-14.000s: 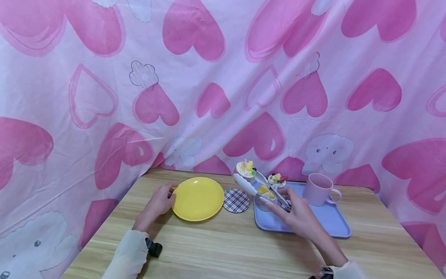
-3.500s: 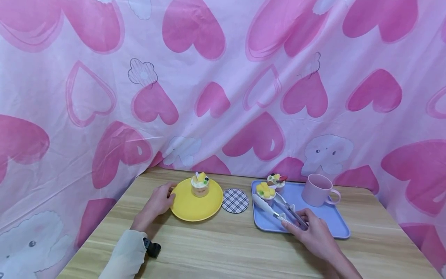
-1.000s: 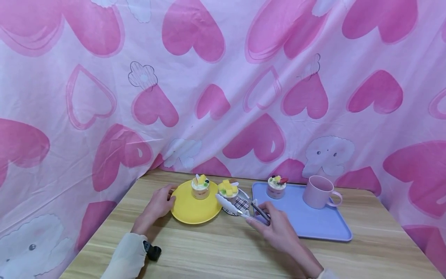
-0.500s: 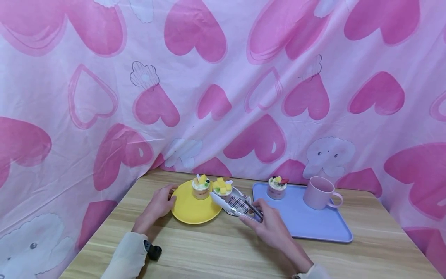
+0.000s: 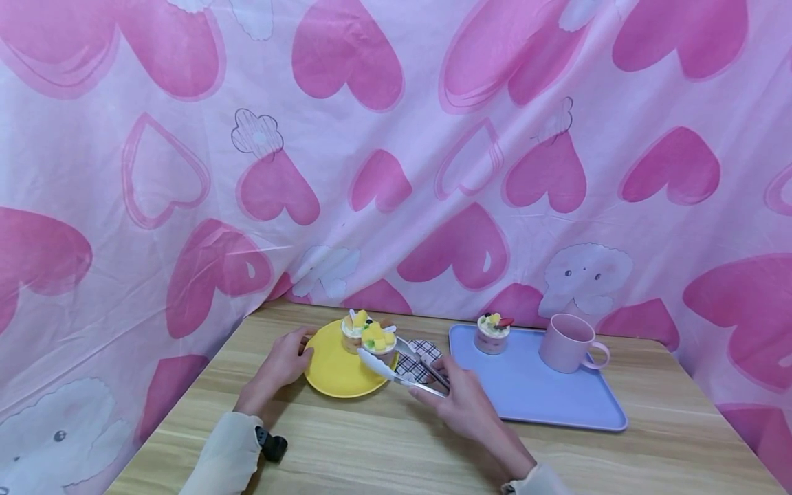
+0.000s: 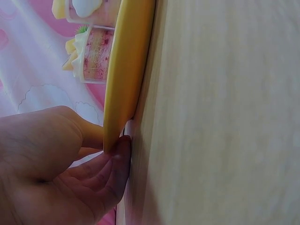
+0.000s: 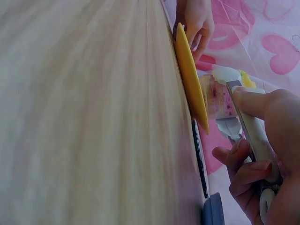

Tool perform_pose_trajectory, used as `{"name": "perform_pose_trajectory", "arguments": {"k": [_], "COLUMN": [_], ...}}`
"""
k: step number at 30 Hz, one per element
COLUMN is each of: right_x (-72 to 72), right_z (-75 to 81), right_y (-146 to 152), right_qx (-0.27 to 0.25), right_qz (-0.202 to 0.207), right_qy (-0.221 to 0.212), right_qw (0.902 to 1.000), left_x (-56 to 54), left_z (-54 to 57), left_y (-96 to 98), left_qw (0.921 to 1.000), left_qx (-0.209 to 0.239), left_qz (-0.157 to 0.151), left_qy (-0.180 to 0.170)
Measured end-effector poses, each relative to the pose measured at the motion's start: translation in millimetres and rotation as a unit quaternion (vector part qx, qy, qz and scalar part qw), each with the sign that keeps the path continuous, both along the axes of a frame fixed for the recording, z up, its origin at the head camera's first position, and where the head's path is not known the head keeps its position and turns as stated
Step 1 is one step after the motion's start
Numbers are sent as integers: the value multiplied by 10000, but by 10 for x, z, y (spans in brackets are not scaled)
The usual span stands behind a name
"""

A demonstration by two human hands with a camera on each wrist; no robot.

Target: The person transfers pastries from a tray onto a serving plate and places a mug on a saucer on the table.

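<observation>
My left hand [image 5: 281,364] pinches the rim of the yellow plate [image 5: 337,377]; in the left wrist view the thumb lies over the plate edge [image 6: 124,70] and the fingers lie under it. A small dessert cup [image 5: 351,337] with cream and fruit stands on the plate. My right hand [image 5: 467,402] holds white-tipped metal tongs [image 5: 376,364]. Between their tips is a second dessert cup [image 5: 379,337], topped with yellow fruit cubes, upright at the plate's right side, partly hiding the first cup. The right wrist view shows this cup [image 7: 218,98] close over the plate.
A checked round coaster [image 5: 427,349] lies beside the plate, partly behind the tongs. On the right is a blue tray [image 5: 551,402] with a third dessert cup [image 5: 491,337] and a pink mug [image 5: 566,344]. A pink heart-patterned cloth [image 5: 458,247] hangs behind the wooden table.
Earlier the first cup was set on the plate. The tongs have since carried the yellow-topped cup left from the tray, past the coaster, to the plate. My left hand keeps its place.
</observation>
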State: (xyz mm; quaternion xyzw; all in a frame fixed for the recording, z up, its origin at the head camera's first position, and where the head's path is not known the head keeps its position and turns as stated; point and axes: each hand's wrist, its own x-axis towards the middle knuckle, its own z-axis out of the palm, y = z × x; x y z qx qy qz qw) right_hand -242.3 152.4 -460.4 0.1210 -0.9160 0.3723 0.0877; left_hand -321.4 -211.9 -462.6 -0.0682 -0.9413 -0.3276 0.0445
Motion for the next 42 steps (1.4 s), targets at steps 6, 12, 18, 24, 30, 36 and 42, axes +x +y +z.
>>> {"name": "perform_pose_trajectory", "arguments": {"k": [6,12,18,24,30,36,42], "right_x": [-8,-6,-7,-12,7,48,84], "right_z": [-35,-47,-55,-71,-63,-21,50], "right_y": [-38,-86,-161,-241,-275,-228,-117], "right_qx": [-1,3,-116,-251,-311,-346,-230], "right_qz": [68,207,385,547,678,661,621], "right_qy": [-29,-32,-46,-106,-124,-198,-316], "right_qw": [10000,9998,9992,9981,9971,9970,9973], "left_x": [-23,-9,0,-11,-25,-23,-18], "left_z": [-29,-29,-14,-5,-4,0,1], "left_y": [-6,-9,-2,15,28,23,15], "left_qw": [10000,10000,10000,9998,9993,9995,9992], "left_qx": [4,34,21,30,11,-32,24], "left_qz": [22,-18,18,82,153,130,160], "left_qy": [-20,33,-36,-176,-337,-300,-358]}}
